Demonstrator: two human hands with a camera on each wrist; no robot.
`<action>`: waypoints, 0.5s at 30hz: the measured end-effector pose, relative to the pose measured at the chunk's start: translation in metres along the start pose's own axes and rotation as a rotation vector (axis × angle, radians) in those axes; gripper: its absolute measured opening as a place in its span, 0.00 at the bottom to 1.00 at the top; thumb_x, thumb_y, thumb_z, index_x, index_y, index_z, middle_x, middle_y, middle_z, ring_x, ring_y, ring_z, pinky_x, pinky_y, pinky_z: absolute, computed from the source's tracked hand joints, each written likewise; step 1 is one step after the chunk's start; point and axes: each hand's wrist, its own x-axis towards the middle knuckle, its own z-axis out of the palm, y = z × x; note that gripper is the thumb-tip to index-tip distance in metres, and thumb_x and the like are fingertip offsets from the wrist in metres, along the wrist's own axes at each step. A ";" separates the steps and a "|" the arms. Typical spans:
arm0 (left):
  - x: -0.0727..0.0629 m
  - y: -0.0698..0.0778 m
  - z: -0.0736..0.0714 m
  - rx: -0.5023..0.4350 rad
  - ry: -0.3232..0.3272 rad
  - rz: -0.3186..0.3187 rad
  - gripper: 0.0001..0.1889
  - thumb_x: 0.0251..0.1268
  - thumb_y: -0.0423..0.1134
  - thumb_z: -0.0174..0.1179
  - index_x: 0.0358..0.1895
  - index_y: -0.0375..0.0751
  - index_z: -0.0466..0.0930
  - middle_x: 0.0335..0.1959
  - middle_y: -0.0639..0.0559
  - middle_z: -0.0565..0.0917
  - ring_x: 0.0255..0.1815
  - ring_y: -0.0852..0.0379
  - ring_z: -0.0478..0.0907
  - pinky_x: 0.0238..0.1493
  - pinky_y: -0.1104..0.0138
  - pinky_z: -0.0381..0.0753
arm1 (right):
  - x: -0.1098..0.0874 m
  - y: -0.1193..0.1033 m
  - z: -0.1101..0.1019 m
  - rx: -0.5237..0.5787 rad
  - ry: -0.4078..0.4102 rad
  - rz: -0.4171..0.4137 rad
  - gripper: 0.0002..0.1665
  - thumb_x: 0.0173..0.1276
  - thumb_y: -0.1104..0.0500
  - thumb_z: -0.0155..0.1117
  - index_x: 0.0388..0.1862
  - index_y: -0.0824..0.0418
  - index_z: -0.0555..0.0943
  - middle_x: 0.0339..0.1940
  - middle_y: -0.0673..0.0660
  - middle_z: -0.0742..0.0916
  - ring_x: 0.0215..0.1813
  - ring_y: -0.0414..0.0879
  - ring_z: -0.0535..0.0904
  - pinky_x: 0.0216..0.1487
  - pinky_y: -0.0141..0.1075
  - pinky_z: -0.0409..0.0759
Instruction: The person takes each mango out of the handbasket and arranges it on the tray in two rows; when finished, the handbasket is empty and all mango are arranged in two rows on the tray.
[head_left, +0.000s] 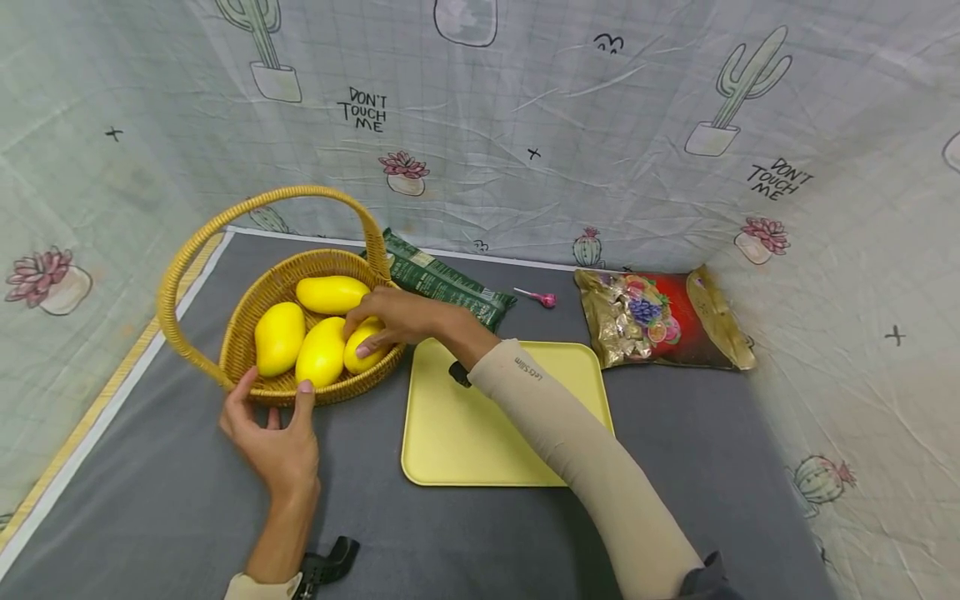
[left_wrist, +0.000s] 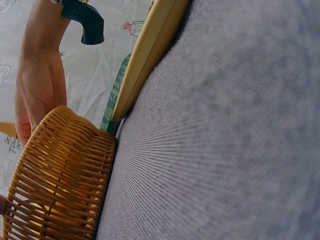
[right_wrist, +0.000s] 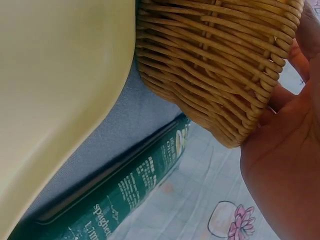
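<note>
A yellow wicker basket (head_left: 360, 385) with a tall arched handle stands at the left, holding several yellow mangoes (head_left: 279, 337). My left hand (head_left: 276, 442) holds its near rim, with thumb and index finger at the edge. Reaching in over the right side, my right hand (head_left: 401, 315) grips the rightmost mango (head_left: 358, 346), its fingers curled over the fruit. In the left wrist view the woven wall of the basket (left_wrist: 65, 170) shows, and the right hand (left_wrist: 42, 90) dips behind its rim. From the right wrist, the right hand (right_wrist: 285, 155) is beside the rim; its fingertips are hidden.
A pale yellow tray (head_left: 480, 433) lies right of the basket, under the right forearm. Behind it are a green spaghetti packet (head_left: 442, 279) and a pink lollipop (head_left: 547, 300). A red and gold candy bag (head_left: 660, 321) lies at the right. Printed cloth (head_left: 480, 125) hangs behind.
</note>
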 end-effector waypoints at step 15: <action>0.000 0.000 -0.001 0.004 0.002 -0.009 0.35 0.61 0.30 0.75 0.72 0.49 0.75 0.76 0.51 0.60 0.79 0.55 0.58 0.77 0.51 0.61 | -0.006 -0.003 -0.001 0.140 0.138 -0.023 0.24 0.77 0.50 0.68 0.68 0.56 0.84 0.65 0.51 0.87 0.66 0.43 0.78 0.72 0.32 0.68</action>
